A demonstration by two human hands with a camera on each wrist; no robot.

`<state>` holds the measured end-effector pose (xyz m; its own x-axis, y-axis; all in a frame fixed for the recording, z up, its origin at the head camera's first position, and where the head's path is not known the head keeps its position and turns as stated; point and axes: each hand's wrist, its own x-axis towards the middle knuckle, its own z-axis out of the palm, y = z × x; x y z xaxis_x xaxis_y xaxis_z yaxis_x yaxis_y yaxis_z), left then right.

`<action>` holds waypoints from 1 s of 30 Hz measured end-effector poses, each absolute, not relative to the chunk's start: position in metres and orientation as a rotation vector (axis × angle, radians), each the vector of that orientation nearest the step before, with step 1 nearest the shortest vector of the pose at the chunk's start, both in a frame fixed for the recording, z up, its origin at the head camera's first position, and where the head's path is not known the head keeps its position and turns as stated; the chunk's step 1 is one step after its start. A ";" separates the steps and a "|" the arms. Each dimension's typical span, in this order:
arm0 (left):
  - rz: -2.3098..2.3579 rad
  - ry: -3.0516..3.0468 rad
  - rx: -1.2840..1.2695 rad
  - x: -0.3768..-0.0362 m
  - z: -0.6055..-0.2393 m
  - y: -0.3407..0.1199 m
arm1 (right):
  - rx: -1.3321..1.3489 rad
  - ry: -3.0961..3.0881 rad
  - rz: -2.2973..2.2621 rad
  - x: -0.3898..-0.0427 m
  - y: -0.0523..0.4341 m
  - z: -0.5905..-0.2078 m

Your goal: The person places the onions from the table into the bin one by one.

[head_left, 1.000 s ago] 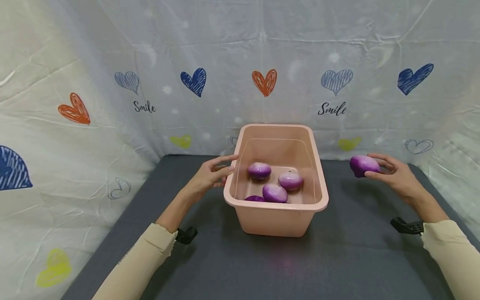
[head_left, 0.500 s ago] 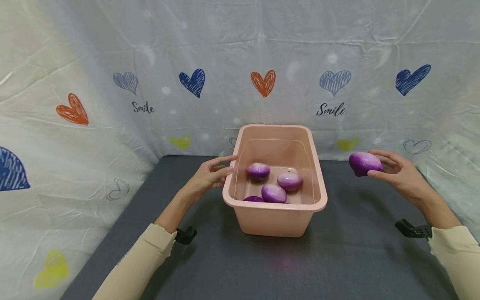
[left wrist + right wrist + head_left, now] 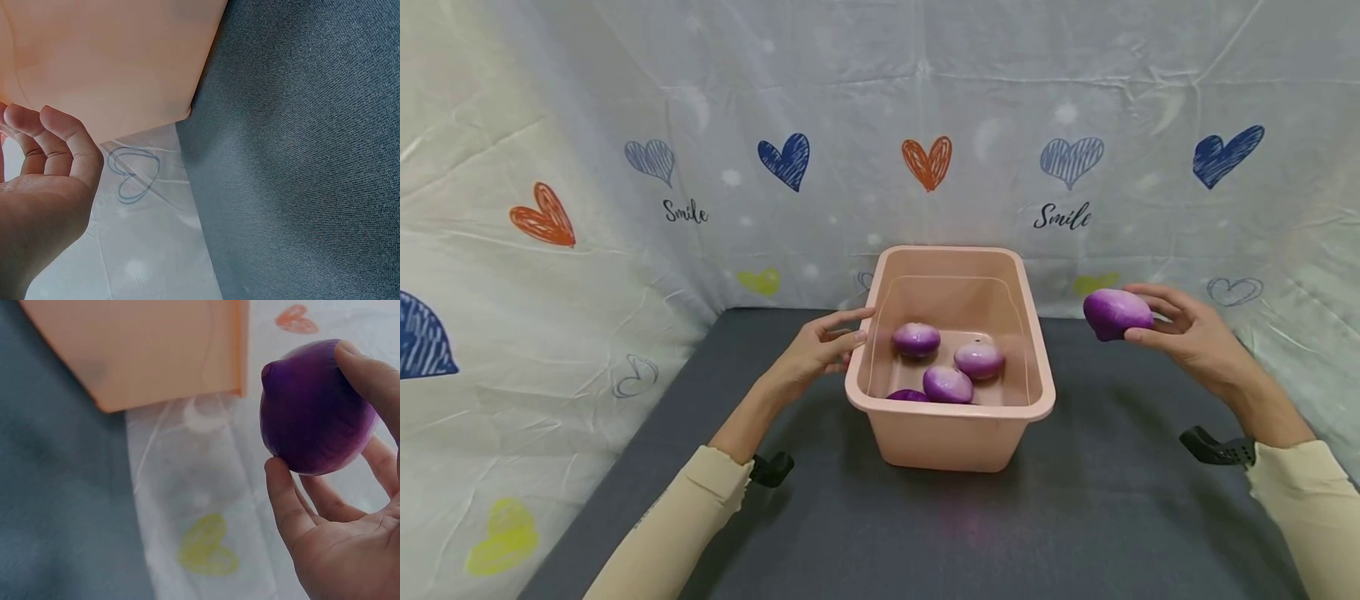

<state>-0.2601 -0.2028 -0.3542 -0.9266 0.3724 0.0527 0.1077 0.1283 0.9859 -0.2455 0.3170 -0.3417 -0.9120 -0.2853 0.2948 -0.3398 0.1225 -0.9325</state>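
My right hand (image 3: 1206,346) holds a purple onion (image 3: 1116,313) between thumb and fingertips, above the table to the right of the bin. In the right wrist view the onion (image 3: 315,406) shows its pointed end facing the bin. On the other side, my left hand (image 3: 812,354) grips the left rim of a peach plastic bin (image 3: 951,437). Its curled fingers (image 3: 69,134) lie against the bin's outer wall in the left wrist view. Inside the bin are several more purple onions, among them one at the back left (image 3: 917,340) and one at the right (image 3: 979,361).
A dark grey cloth covers the table (image 3: 820,533). Behind and at both sides hangs a pale curtain (image 3: 850,100) printed with hearts and "Smile". The bin stands near the table's far edge. Each wrist wears a black strap (image 3: 1217,447).
My right hand has lifted the onion a little and brought it slightly left, nearer the bin. The left hand and the bin have stayed in place.
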 end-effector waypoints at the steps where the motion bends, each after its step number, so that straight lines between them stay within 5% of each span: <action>1: 1.892 2.192 0.475 -0.260 -0.354 -0.203 | 0.656 -2.305 1.964 -0.247 0.315 -0.339; 30: 1.889 2.200 0.484 -0.258 -0.354 -0.202 | 0.922 -2.300 1.899 -0.268 0.244 -0.303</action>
<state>-0.2581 -0.2022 -0.3543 -0.9261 0.3724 0.0597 0.1154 0.1290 0.9849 -0.2675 0.2443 -0.3034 -0.8254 -0.4230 0.3738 -0.4472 0.0858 -0.8903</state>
